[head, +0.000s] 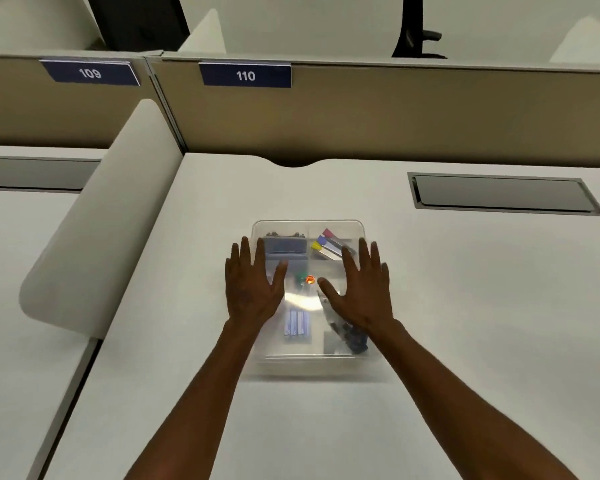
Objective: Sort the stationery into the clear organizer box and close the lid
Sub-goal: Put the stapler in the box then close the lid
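Observation:
A clear organizer box sits in the middle of the white desk with its clear lid lying on top. Through the lid I see coloured flags at the back right, a dark case at the back left, blue pens at the front, and an orange and a green piece in the centre. My left hand lies flat with straight fingers on the lid's left side. My right hand lies flat with spread fingers on the right side.
The white desk ends at a beige partition labelled 110. A grey cable hatch is set into the desk at the back right. A white curved divider stands to the left.

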Demonstrator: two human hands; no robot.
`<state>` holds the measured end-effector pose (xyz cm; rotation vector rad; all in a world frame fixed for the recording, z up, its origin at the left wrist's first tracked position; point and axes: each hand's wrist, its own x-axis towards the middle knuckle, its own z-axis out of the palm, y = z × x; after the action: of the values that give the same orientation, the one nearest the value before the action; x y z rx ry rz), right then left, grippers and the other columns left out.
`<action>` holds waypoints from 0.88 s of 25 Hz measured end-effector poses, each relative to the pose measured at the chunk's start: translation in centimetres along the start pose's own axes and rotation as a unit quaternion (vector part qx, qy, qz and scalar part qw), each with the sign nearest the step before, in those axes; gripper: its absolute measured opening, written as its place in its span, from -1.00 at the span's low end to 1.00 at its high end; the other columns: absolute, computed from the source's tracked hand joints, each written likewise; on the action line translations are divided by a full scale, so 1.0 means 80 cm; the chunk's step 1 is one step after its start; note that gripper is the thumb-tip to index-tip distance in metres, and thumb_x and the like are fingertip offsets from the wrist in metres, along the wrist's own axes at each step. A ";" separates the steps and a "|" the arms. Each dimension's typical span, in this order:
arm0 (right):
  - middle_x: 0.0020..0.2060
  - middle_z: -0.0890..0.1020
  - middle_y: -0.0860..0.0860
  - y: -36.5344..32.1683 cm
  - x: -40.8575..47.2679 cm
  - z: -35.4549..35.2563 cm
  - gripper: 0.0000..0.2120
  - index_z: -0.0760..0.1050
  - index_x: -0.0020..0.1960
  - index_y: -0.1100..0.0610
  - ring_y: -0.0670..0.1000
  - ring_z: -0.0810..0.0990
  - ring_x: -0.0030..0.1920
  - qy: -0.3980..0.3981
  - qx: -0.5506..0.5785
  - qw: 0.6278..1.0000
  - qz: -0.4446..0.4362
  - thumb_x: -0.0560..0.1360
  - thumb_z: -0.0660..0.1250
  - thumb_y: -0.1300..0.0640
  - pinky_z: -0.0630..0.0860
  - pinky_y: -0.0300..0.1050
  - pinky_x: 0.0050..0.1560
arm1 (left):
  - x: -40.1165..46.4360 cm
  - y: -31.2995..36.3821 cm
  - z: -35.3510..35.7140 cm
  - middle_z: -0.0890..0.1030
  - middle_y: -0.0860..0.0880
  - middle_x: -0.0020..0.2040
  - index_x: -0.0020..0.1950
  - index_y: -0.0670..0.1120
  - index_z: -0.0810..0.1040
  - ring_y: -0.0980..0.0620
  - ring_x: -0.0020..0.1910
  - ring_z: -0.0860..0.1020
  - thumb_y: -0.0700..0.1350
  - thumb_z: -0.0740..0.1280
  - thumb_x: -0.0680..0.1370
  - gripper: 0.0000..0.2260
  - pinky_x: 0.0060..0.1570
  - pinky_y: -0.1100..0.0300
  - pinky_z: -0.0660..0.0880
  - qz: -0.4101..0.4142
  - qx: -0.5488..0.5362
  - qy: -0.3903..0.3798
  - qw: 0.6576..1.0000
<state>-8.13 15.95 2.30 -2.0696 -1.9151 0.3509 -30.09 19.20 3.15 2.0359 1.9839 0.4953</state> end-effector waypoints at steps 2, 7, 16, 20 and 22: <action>0.63 -0.11 0.06 0.005 -0.067 0.016 -0.13 -0.03 0.62 -0.05 0.14 -0.14 0.62 0.018 -0.002 0.999 0.029 0.47 -0.04 -0.52 0.04 0.27 0.52 | -0.061 -0.014 0.006 0.02 -0.04 0.62 0.61 0.05 0.01 -0.08 0.60 0.01 0.47 -0.15 0.47 -0.20 0.54 -0.04 0.07 -0.029 -0.020 -0.022 0.999; 0.63 -0.14 -0.04 0.007 -0.116 0.025 -0.14 -0.08 0.62 -0.09 0.11 0.14 0.58 0.052 0.020 0.998 0.027 0.47 0.08 -0.47 0.44 0.06 0.34 | -0.112 -0.020 0.007 -0.09 0.08 0.62 0.60 0.10 -0.07 -0.04 0.55 0.19 0.32 0.11 0.55 -0.29 0.38 0.08 0.29 -0.021 -0.137 -0.032 0.990; 0.62 -0.14 -0.09 0.006 -0.114 0.029 -0.13 0.01 0.60 -0.12 0.10 0.52 0.26 0.069 0.015 0.997 0.041 0.42 0.09 -0.50 0.55 -0.09 -0.08 | -0.108 -0.022 0.008 -0.05 0.06 0.63 0.61 0.07 -0.04 -0.09 0.52 0.28 0.32 0.13 0.51 -0.24 0.36 -0.01 0.39 -0.003 -0.130 -0.028 0.991; 0.62 -0.17 -0.08 0.003 -0.117 0.025 -0.13 0.01 0.60 -0.11 0.14 0.56 0.15 0.059 0.005 0.997 0.057 0.42 0.07 -0.51 0.57 -0.04 -0.09 | -0.108 -0.024 0.009 -0.09 0.04 0.63 0.61 0.06 -0.07 -0.08 0.50 0.31 0.30 0.15 0.55 -0.26 0.33 0.04 0.40 0.001 -0.091 -0.043 0.995; 0.61 -0.23 -0.07 0.001 -0.117 0.020 -0.12 -0.02 0.61 -0.10 0.17 0.55 0.16 0.037 0.012 0.998 0.055 0.42 0.05 -0.51 0.57 -0.02 -0.03 | -0.108 -0.019 0.004 -0.11 0.02 0.63 0.61 0.04 -0.09 -0.10 0.50 0.31 0.31 0.12 0.55 -0.26 0.32 0.04 0.42 -0.006 -0.061 -0.055 0.997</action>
<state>-9.41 6.68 0.60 -2.1463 -1.7515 0.3165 -31.46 10.61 1.66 1.9344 1.8537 0.4780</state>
